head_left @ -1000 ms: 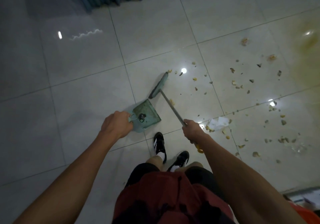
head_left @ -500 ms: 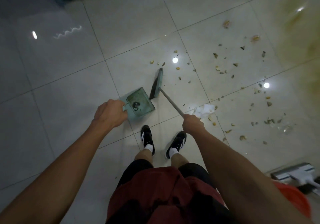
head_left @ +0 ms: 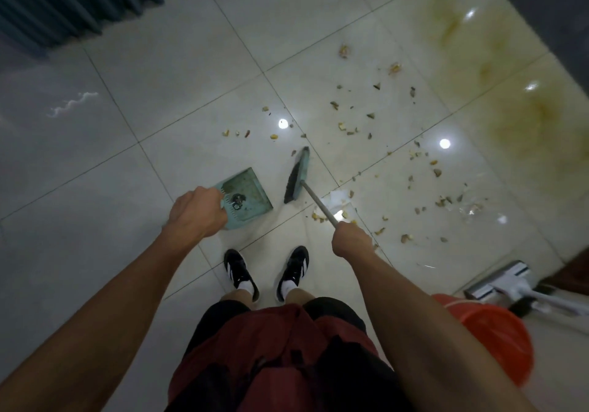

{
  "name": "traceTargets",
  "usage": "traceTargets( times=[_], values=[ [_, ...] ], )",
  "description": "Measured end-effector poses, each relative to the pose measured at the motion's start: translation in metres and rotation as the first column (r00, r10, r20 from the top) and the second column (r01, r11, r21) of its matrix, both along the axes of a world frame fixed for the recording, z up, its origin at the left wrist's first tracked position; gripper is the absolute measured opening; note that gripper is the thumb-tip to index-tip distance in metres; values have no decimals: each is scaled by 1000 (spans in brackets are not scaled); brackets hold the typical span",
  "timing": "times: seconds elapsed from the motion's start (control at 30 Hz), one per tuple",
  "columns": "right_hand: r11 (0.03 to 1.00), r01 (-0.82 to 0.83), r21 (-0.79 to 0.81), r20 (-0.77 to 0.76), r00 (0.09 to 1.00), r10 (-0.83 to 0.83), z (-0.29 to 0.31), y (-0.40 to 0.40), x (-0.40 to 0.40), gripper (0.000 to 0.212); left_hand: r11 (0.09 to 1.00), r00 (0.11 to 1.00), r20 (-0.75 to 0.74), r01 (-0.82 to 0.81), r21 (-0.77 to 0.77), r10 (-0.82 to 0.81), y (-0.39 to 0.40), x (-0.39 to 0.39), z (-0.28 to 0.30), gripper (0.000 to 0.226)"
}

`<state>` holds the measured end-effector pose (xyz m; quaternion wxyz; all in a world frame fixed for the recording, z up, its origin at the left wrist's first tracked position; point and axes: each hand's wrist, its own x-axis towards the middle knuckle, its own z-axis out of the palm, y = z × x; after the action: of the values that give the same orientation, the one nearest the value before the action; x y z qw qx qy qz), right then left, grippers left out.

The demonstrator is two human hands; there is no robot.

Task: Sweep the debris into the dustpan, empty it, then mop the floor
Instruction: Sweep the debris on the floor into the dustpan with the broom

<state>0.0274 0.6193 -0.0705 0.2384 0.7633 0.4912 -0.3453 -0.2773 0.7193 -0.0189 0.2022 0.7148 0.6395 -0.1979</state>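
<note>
Both arms reach down, left hand (head_left: 197,212) and right hand (head_left: 350,242) curled closed.

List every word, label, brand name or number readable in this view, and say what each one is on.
None: no readable text anywhere in this view.
dustpan: a dark round mark inside, too blurred to tell whether it is lettering.
shoes: white stripes only, no legible brand.
mop head: no label visible.
orange bucket: no label visible.
brush: plain, no marking.
</note>
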Motion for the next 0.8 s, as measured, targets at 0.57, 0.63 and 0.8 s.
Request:
traceTargets(
  times=[0.57, 0.63, 0.8],
  values=[
    [988, 84, 127, -68, 995, -76, 37, 62, -29, 29, 999, 1000, -26, 0, 51, 1, 49, -16, 30, 36],
    [989, 75, 127, -74, 995, -66, 36, 82, -50, 28, 998, 999, -7, -36, 47, 37, 60, -38, 29, 35],
    [991, 47, 124, -119, 992, -32, 27, 151, -117, 31, 995, 995, 36, -95, 38, 93, 103, -102, 22, 27]
  ],
)
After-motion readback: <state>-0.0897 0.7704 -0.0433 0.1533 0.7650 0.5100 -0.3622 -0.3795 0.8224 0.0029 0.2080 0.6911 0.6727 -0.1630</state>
